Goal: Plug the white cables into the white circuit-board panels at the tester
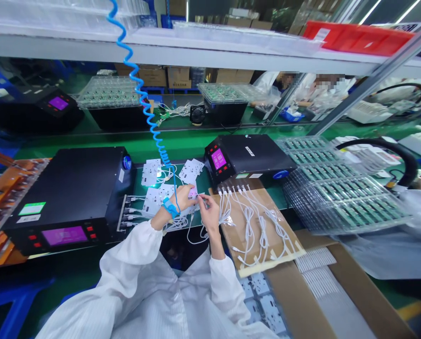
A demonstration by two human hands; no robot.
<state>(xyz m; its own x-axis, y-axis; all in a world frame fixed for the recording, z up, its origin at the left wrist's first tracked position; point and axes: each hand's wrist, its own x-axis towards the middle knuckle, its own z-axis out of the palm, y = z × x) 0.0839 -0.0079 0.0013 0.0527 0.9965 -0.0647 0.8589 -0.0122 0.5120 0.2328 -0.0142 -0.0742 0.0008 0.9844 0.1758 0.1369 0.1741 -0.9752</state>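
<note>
My left hand [184, 197], with a blue wrist strap [170, 207], has its fingers closed at the edge of a small white circuit board [193, 192] that glows pinkish. Close beside it, my right hand [209, 213] is pinched at the board's near edge; what lies between its fingertips is too small to make out. White cables [175, 224] are bunched under and around my hands. More white circuit boards [151, 173] lie behind, some wired, with a greenish light near them. Another white board [191, 170] sits just beyond my fingers.
A black tester box [76, 188] with cable plugs stands left, another black box [247, 157] behind right. White cables [248, 226] lie taped on a cardboard sheet [231, 249]. Stacked clear trays [348, 188] stand right. A coiled blue cord [145, 101] hangs down to my wrist.
</note>
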